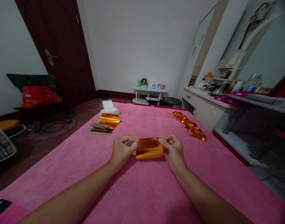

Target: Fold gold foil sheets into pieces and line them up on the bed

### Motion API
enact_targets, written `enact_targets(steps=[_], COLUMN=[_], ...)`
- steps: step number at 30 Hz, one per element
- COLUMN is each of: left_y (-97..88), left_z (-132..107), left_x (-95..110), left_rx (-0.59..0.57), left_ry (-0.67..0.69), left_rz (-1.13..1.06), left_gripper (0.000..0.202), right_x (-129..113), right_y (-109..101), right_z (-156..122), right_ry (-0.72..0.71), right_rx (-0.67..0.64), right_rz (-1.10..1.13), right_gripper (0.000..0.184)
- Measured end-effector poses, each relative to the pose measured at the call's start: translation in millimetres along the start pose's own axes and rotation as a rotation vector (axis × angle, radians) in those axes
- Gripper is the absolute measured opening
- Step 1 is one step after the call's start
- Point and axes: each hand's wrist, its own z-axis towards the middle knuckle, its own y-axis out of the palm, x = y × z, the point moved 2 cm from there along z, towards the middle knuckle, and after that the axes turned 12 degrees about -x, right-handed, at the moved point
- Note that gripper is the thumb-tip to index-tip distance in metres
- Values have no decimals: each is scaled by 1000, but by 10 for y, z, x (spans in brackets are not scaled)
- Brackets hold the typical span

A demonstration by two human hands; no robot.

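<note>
A shiny gold foil sheet (150, 148) is held up between my two hands, just above the pink cloth (142, 186). My left hand (123, 149) pinches its upper left corner between thumb and fingers. At the upper right corner, my right hand (174, 151) grips it the same way. The sheet's lower edge curls toward me. On the left lies a stack of flat foil sheets (100, 128), with a loose gold sheet (111, 120) curling on top. To the right, several folded gold foil pieces (190, 126) form a slanting row.
Behind the foil stack sits a soft pack with its white lid raised (107, 105). A white dressing table (205, 105) with bottles stands at right. A low white table (149, 89) is by the far wall. A chair with a red bag (39, 96) is at left, near the door (56, 46).
</note>
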Motion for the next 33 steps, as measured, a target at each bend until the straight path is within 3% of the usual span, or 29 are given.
enact_targets(steps=[7,13,17,23,26,33], left_y=[9,-17,-1,105,117,171], left_z=[30,76,68,-17,-68,-108], left_x=[-29,54,-82,-204,-136,-11], left_rx=[-15,-70,-180,-352,-404,-608], left_ry=[-46,-371,-459,-280,-221,60], left_rz=[-72,-270,-72,491,634,1063], left_gripper=[15,30,29,21,22,35], right_x=[-12,-309,-207,161,183,149], right_y=[3,107,54,-173,-192,-144], right_z=[-2,17,29,54,70,69], right_ry=[21,77,172,183,152,115], right_rx=[10,26,-62,-85,-110,-164], right_rz=[-41,-253,-415,-801,-920,-1030], right_gripper=[31,28,26,17,14,9])
